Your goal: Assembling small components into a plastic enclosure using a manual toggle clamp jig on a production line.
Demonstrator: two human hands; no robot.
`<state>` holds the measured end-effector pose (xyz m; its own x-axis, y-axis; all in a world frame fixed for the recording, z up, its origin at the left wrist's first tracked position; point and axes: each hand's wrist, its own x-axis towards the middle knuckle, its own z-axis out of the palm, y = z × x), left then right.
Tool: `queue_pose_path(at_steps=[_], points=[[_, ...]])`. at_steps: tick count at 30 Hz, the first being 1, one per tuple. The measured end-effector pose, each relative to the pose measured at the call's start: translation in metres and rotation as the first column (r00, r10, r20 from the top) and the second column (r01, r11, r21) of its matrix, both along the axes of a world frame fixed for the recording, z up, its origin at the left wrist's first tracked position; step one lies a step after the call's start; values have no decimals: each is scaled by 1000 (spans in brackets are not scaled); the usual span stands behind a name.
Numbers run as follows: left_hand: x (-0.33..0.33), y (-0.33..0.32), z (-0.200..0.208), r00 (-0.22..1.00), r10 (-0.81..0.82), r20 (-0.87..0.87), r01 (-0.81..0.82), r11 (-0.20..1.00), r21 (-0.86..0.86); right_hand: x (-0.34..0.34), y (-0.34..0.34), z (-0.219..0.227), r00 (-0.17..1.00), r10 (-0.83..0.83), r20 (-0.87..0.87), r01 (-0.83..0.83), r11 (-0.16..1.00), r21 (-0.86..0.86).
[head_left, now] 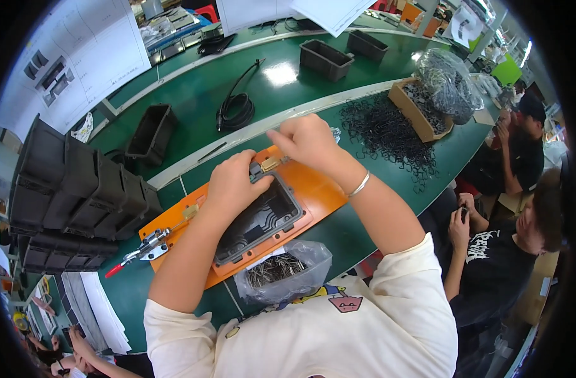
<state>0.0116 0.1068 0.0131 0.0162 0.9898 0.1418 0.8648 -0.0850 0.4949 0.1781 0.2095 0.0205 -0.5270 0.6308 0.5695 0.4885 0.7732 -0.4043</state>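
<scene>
A dark grey plastic box (pixel 267 211), open side up, sits tilted in an orange fixture plate (pixel 326 195). My left hand (pixel 231 183) reaches over the box's far left edge, thumb and fingers closed on a small grey piece (pixel 257 169) there. Beside that piece is a tan clamp pad (pixel 271 163). Raised over the plate's far right end, my right hand (pixel 307 143) is a fist around the toggle clamp (pixel 336 134), whose handle it hides. A second toggle clamp (pixel 154 244) with a red handle tip is at the plate's left end.
Near the plate's front edge lies a plastic bag (pixel 313 261) of metal pins. Black clips (pixel 379 129) spill beside a cardboard box (pixel 420 116). Black bins (pixel 80 183) are stacked left; a coiled black cable (pixel 236 112) lies beyond. A co-worker (pixel 496 252) sits right.
</scene>
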Motion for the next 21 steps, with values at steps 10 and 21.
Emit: queue_pose_path(at_steps=[10,21], points=[[-36,-167,9,955,193,224,-279,841,463,144,35,-44,605,-610,-512,253,756,-603],[-66,-212,-53,764,483,427,-629,703,331,109,-54,-64,923,-384,-11,293,723,-626]])
